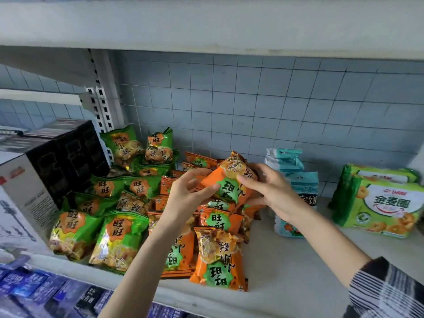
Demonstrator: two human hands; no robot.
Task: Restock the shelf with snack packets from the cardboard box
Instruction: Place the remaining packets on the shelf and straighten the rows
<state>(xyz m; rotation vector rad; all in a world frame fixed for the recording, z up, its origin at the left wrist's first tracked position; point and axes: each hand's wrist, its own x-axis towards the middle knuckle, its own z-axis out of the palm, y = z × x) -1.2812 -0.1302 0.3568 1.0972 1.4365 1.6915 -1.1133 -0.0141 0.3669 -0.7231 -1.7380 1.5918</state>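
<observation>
- Orange snack packet (229, 182) held above orange pile (220, 219), mid-shelf (286, 267).
- Right hand (268, 189) grips its right side, thumb on front; left hand (185, 193) seemingly pinches the left edge.
- Judged light, puffy, slippery film, crushable contents; best taken by sealed edges.
- Cardboard box not in view; closed boxes (68, 157) at shelf's left end.

Below our fingers (252, 183): heaped orange snack packets (220, 219), no gap. Left of them, green snack packets (119, 235) crowd the shelf up to the black boxes (68, 154). Just right of the fingers, a teal packet stack (298, 180) blocks. Nearer us, bare shelf board (286, 260) lies open. Upper shelf (206, 24) well above.
</observation>
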